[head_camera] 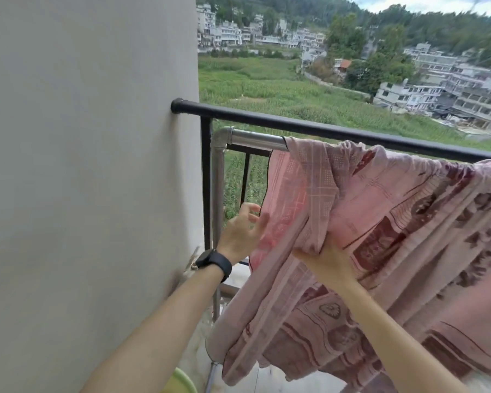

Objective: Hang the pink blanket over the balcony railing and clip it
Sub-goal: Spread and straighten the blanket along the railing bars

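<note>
Right hand (328,263) gripping pink blanket (394,222) fold

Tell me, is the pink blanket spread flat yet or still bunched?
Still bunched. The pink blanket drapes over the silver rail in folds, and the right hand grips a gathered wad.

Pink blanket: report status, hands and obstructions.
Left hand open at the edge, right hand gripping a fold. Pink blanket draped over silver rail, bunched, no clip seen. Nothing blocking.
</note>
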